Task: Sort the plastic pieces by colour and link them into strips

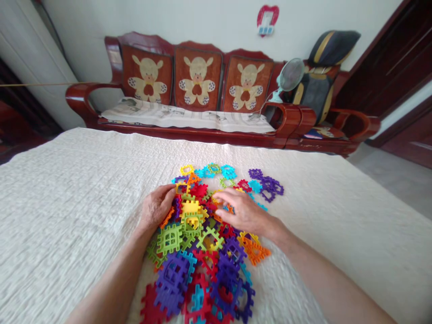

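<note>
A heap of flat interlocking plastic pieces in several colours lies on the white quilted cover. At the heap's upper left, my left hand (158, 206) has its fingertips closed at the edge of a yellow frame piece (182, 188). My right hand (240, 208) hovers over the right side of the pile, fingers apart and curved, with nothing visibly held. Between the hands lie red pieces (199, 191) and yellow pieces (191, 208). Nearer to me are green window pieces (169, 239), purple pieces (172, 276) and an orange triangle piece (255, 251).
Purple pieces (268, 185) lie apart at the back right, and light blue ones (228, 171) at the back. Beyond the white cover (84, 180) stands a wooden sofa (88, 96) with bear cushions (198, 81), a small fan (291, 74) and a massage chair pad (313, 96).
</note>
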A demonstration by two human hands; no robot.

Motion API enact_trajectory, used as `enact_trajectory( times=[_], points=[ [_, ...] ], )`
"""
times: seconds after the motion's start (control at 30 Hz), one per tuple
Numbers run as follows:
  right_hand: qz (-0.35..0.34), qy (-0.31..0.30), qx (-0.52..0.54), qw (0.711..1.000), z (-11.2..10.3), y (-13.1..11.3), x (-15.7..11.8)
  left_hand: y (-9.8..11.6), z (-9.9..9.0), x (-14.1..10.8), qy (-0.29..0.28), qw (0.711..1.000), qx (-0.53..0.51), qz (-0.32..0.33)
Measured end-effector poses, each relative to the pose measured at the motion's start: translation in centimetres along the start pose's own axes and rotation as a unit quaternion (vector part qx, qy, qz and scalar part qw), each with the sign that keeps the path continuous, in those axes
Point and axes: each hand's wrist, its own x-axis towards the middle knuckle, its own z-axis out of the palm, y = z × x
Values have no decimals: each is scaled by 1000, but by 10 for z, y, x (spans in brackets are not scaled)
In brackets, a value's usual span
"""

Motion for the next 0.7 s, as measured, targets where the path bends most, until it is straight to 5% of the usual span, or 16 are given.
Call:
enact_trajectory(
  times=[0.2, 0.53, 0.7],
  points=[
    [20, -8, -11, 1000, 38, -34, 5, 2, 0, 0, -1, 1000, 3, 3],
    [80, 0, 131, 988, 44, -31, 7, -1, 1, 0, -2, 1000, 1, -2],
    [35, -36, 42, 998, 34, -39, 5, -4, 3, 0, -1, 1000, -6, -3]
  ],
)
